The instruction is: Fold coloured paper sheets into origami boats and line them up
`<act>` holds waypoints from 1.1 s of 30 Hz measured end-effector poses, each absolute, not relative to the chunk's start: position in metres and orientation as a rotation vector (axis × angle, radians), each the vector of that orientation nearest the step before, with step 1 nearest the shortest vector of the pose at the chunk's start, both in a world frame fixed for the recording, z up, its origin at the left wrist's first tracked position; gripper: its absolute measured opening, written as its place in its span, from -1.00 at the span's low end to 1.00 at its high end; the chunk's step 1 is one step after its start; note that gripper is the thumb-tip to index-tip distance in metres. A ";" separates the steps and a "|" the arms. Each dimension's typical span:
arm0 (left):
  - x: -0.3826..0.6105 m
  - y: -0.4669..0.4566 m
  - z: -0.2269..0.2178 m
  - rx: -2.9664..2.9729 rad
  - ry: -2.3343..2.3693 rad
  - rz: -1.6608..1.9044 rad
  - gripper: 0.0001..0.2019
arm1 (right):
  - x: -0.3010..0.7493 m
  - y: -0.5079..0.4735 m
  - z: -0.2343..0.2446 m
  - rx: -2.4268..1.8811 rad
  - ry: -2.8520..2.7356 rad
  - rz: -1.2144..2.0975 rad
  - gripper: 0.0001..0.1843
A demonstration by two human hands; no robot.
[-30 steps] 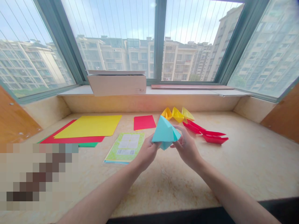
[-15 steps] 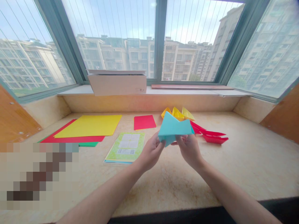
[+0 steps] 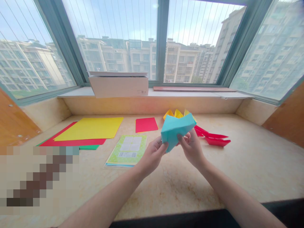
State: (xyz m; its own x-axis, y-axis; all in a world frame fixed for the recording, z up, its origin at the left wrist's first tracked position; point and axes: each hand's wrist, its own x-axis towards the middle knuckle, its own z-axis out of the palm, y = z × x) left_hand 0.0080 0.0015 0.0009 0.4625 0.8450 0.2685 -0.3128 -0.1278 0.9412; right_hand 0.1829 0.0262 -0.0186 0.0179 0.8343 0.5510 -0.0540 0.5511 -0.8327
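Note:
A folded sheet of light blue paper (image 3: 175,128) is raised above the counter between my two hands. My left hand (image 3: 155,152) pinches its lower left corner, thumb on the near face. On the right, my right hand (image 3: 190,145) grips the lower edge, thumb in front and fingers partly hidden behind. Just beyond the paper stand several folded yellow paper boats (image 3: 168,114), partly covered by it. Red paper boats (image 3: 217,141) lie to the right of my right hand.
Large yellow sheets (image 3: 92,128) overlap red and green ones at the left. A small red paper stack (image 3: 146,124) lies mid-counter, behind a green-covered paper pack (image 3: 127,150). A white box (image 3: 120,86) sits on the window ledge. The counter's front edge runs below my forearms.
The blue paper has tilted, its right end rising and its left peak dropping. My right hand has turned upward with it, while my left hand keeps its hold.

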 end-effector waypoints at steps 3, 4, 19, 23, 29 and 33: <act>0.008 0.003 0.001 1.410 0.539 1.091 -0.58 | 0.181 0.024 -0.019 -0.717 -1.399 0.816 -0.63; 0.007 0.004 0.002 1.447 0.546 1.095 -0.59 | 0.180 0.023 -0.019 -0.716 -1.398 0.822 -0.62; 0.005 0.005 -0.005 1.856 0.754 1.180 -0.69 | 0.170 0.013 -0.016 -0.756 -1.544 0.911 -0.69; 0.004 0.008 -0.008 1.791 0.720 1.174 -0.68 | 0.170 0.013 -0.014 -0.737 -1.482 0.987 -0.61; 0.008 0.009 -0.012 1.358 0.531 1.113 -0.65 | 0.168 0.019 -0.019 -0.766 -1.454 0.928 -0.57; 0.013 0.002 -0.004 1.136 0.424 1.113 -0.68 | 0.175 0.027 -0.023 -0.913 -1.447 0.764 -0.53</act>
State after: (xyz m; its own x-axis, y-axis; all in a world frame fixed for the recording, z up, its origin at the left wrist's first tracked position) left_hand 0.0129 0.0020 -0.0037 0.4372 0.8653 0.2453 -0.4833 -0.0040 0.8755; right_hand 0.1749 0.0268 -0.0225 0.0100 0.8776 0.4793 0.0990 0.4761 -0.8738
